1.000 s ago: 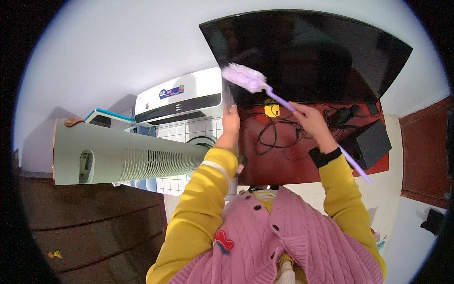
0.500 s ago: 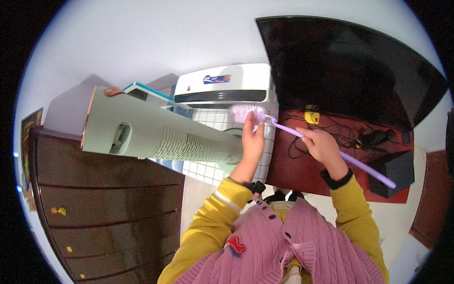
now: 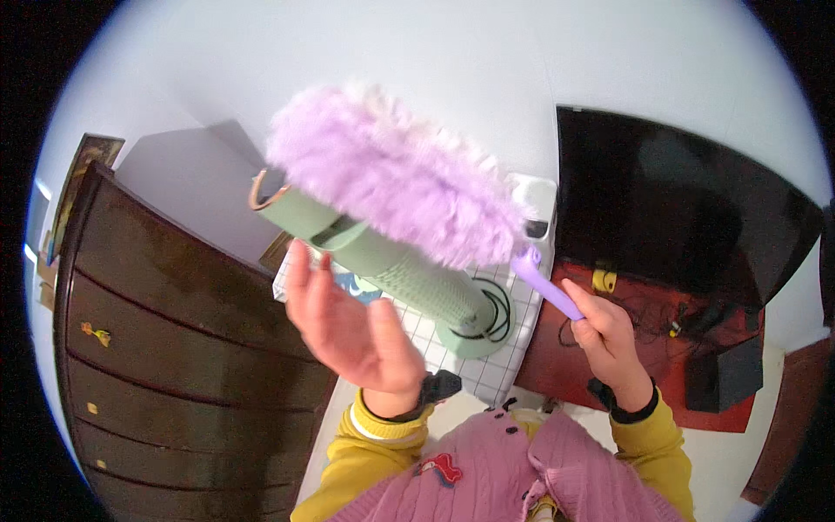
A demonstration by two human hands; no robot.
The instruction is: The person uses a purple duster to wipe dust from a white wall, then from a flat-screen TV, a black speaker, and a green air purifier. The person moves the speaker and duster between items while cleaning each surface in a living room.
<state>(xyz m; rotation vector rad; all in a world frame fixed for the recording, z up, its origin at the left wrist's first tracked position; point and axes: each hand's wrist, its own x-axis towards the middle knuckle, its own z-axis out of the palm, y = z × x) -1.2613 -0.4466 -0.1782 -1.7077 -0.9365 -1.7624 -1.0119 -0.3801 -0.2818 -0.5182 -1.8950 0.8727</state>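
A fluffy purple duster is raised close in front of me, its head tilted up to the left. My right hand grips its purple handle just below the joint. My left hand is apart from the duster, palm up with the fingers spread and nothing in it. Behind the duster a pale green tower fan stands on a white checked cloth, a dark cord coiled at its base. The duster hides part of the fan's upper body and most of a white appliance.
At the right a large black television stands over a red surface with tangled cables, a yellow object and a black box. A dark brown chest of drawers fills the left side.
The duster has come up and nearer, its head now to the left in front of the fan. My left hand has let go of the duster's head and moved left.
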